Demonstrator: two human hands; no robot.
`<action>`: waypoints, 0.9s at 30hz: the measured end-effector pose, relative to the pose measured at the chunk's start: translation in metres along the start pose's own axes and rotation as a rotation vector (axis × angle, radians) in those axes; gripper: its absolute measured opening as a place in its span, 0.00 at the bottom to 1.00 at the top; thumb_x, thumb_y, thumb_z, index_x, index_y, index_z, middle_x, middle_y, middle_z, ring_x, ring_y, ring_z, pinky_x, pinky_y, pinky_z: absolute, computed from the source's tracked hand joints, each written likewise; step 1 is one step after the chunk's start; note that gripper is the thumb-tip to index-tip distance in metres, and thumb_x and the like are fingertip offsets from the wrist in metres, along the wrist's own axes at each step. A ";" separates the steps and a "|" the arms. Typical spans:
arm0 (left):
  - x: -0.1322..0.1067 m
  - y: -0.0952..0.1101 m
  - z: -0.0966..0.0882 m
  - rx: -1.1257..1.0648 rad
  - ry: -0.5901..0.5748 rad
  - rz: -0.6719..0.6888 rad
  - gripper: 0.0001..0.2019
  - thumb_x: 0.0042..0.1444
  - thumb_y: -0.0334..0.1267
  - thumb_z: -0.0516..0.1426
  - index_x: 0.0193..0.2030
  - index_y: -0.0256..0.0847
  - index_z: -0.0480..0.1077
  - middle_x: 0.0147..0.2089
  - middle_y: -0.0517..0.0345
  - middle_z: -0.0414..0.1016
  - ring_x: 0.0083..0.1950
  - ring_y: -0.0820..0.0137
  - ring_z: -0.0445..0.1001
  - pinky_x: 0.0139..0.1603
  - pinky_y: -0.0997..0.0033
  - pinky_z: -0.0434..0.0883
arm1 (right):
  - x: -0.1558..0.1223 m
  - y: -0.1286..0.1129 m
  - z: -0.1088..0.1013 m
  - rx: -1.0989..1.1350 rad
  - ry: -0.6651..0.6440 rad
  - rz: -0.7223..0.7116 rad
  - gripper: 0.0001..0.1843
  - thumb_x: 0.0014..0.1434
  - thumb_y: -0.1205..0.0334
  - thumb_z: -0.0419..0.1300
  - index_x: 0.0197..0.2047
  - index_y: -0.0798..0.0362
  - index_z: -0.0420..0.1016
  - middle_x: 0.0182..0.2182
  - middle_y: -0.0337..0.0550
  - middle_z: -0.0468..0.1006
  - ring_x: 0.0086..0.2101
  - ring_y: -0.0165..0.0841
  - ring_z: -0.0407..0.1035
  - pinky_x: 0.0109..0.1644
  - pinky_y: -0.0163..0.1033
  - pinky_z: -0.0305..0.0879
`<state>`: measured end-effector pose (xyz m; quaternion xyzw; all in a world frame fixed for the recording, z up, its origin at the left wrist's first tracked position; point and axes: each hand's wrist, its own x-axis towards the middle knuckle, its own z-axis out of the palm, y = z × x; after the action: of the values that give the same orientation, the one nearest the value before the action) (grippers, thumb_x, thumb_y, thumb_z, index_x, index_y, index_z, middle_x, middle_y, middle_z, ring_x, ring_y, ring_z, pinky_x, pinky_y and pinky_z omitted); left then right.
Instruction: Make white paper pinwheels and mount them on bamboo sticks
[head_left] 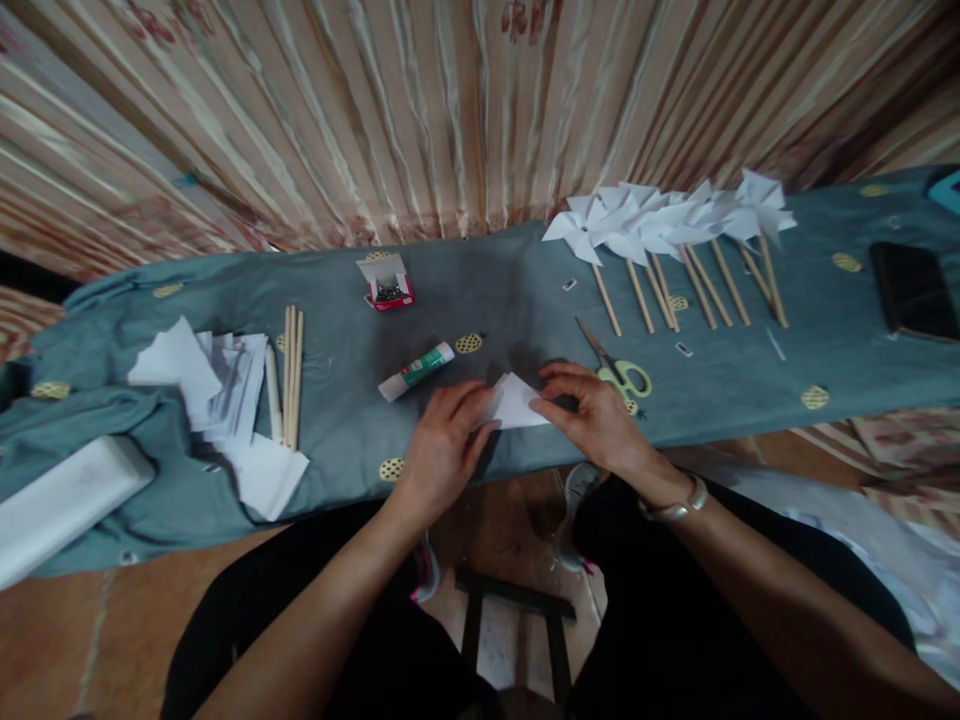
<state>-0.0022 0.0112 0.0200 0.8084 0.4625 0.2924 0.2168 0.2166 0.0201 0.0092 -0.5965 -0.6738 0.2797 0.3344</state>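
Observation:
Both my hands meet over a small folded piece of white paper [516, 402] lying on the grey-blue cloth. My left hand [444, 442] presses on its left edge with the fingers together. My right hand [594, 412] pinches its right corner. A glue stick [416, 370] lies just beyond my left hand. Green-handled scissors [619, 372] lie just beyond my right hand.
Finished white paper pinwheels [667, 222] on wooden sticks lie at the back right. A small red box of pins [388, 283] stands open at the back. Loose paper sheets [217, 395] and bare sticks [291, 372] lie left. A dark phone [913, 290] lies far right.

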 end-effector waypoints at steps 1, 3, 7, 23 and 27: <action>-0.001 0.002 0.001 0.054 -0.014 0.065 0.15 0.64 0.34 0.53 0.57 0.39 0.68 0.58 0.46 0.72 0.59 0.59 0.69 0.58 0.53 0.71 | 0.001 -0.001 0.000 -0.018 0.001 -0.002 0.06 0.54 0.60 0.65 0.27 0.50 0.76 0.45 0.49 0.79 0.48 0.43 0.73 0.55 0.52 0.67; -0.005 0.007 0.003 0.132 -0.084 0.180 0.17 0.65 0.31 0.50 0.60 0.40 0.65 0.62 0.46 0.69 0.64 0.59 0.65 0.61 0.50 0.68 | 0.002 -0.001 0.001 -0.046 0.006 -0.009 0.05 0.54 0.60 0.65 0.28 0.50 0.76 0.45 0.48 0.79 0.47 0.43 0.73 0.54 0.51 0.67; -0.016 0.014 0.014 0.238 -0.194 0.317 0.20 0.66 0.29 0.48 0.63 0.34 0.60 0.67 0.43 0.64 0.70 0.57 0.57 0.67 0.47 0.61 | 0.004 -0.002 0.002 -0.093 0.031 -0.033 0.05 0.53 0.62 0.65 0.27 0.50 0.76 0.43 0.48 0.80 0.46 0.42 0.74 0.52 0.48 0.69; -0.028 0.014 0.028 0.307 -0.284 0.266 0.28 0.65 0.38 0.51 0.67 0.26 0.51 0.70 0.31 0.55 0.74 0.53 0.46 0.69 0.46 0.58 | 0.006 -0.004 0.005 -0.185 0.047 -0.066 0.05 0.52 0.63 0.66 0.25 0.51 0.77 0.41 0.48 0.80 0.44 0.42 0.74 0.50 0.48 0.69; -0.028 0.012 0.029 0.283 -0.280 0.262 0.29 0.65 0.38 0.50 0.69 0.28 0.49 0.71 0.32 0.53 0.74 0.55 0.43 0.69 0.46 0.57 | 0.007 -0.003 0.006 -0.194 0.044 -0.064 0.06 0.53 0.62 0.66 0.26 0.51 0.76 0.42 0.48 0.79 0.44 0.42 0.74 0.51 0.49 0.69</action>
<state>0.0138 -0.0216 -0.0012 0.9165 0.3557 0.1353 0.1234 0.2090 0.0266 0.0088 -0.6103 -0.7090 0.1890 0.2985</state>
